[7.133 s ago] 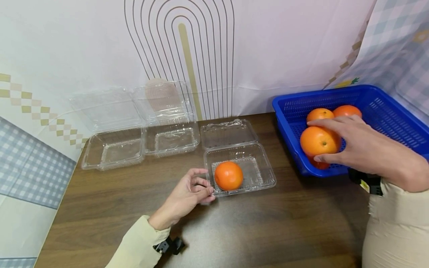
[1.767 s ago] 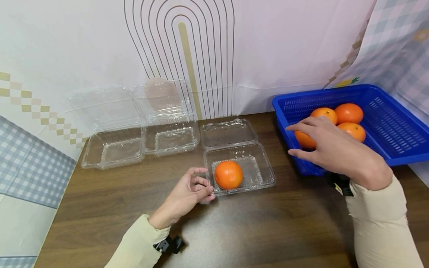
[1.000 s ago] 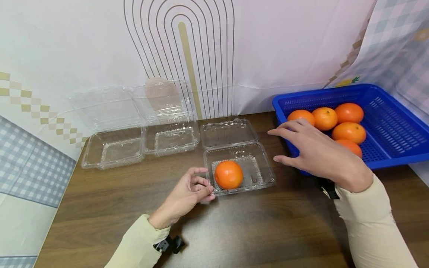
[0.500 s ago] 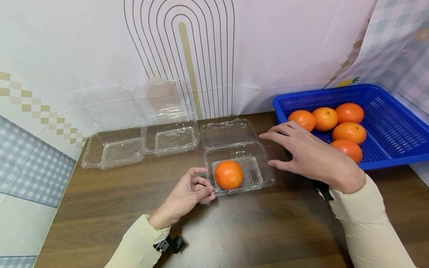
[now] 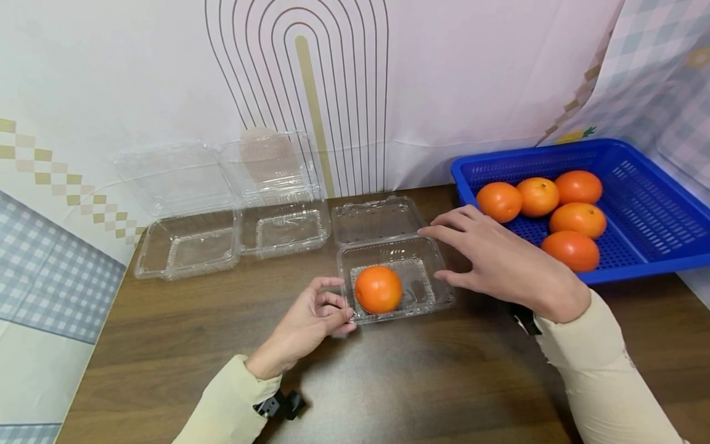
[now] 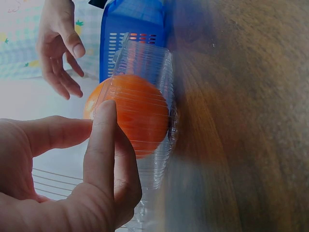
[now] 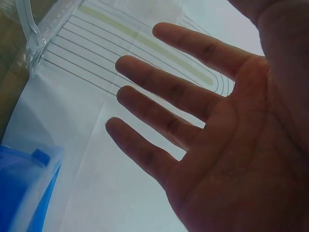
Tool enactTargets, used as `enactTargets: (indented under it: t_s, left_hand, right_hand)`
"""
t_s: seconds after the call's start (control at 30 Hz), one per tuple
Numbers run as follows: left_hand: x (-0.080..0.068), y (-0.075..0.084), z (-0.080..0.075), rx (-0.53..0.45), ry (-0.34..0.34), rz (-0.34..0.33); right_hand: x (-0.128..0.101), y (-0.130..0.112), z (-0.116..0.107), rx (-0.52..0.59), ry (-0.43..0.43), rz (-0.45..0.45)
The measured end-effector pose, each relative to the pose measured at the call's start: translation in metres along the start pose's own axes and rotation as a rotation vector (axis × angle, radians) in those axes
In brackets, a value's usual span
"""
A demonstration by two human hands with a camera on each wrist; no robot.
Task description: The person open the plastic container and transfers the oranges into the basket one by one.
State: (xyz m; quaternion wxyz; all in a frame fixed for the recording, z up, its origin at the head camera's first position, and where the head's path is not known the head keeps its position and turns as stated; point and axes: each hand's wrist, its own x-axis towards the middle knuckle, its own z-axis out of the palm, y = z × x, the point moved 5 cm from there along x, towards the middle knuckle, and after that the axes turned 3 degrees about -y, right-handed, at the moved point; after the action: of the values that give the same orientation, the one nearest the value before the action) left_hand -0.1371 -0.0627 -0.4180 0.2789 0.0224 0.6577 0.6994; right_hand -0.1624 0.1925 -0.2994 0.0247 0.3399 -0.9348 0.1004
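In the head view, a clear plastic clamshell box (image 5: 418, 308) lies with its lid folded back and one orange (image 5: 379, 290) in its left half. My left hand (image 5: 310, 324) pinches the near left corner of the rim between thumb and fingers. The left wrist view shows this pinch close up, with the orange (image 6: 140, 113) behind the clear wall. My right hand (image 5: 488, 259) hovers at the box's right side, holding nothing. Its fingers (image 7: 169, 92) are spread and straight in the right wrist view.
Several more oranges (image 5: 578, 220) sit in a blue plastic basket (image 5: 660, 266) at the right. Two other clear boxes (image 5: 191, 268) with raised lids stand side by side at the back left, against the wall sheet (image 5: 432, 92).
My right hand, at an orange in the basket in the oldest frame, has come out without one and moved left to the box. The basket's oranges lie differently. My left hand stays put.
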Motion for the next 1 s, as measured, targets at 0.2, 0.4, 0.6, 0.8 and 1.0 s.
enactTargets:
  t_s: [0.2,0.4,0.6,0.8,1.0]
  left_hand:
    - [0.0,0.0,0.0,0.005,-0.003,0.002]
    - [0.0,0.0,0.0,0.004,-0.005,0.008]
    - [0.0,0.0,0.0,-0.002,-0.009,0.015]
    - [0.0,-0.001,0.0,0.004,-0.009,0.014]
    - [0.0,-0.001,0.0,0.001,-0.008,0.01]
  right_hand:
    - [0.002,-0.003,0.004,-0.006,-0.003,-0.022]
    - [0.005,-0.006,0.01,-0.002,-0.02,-0.027]
    - [0.008,-0.01,0.015,0.009,-0.051,-0.026]
    - [0.008,-0.011,0.018,-0.003,-0.053,-0.025]
    - [0.01,-0.013,0.02,-0.007,-0.063,-0.018]
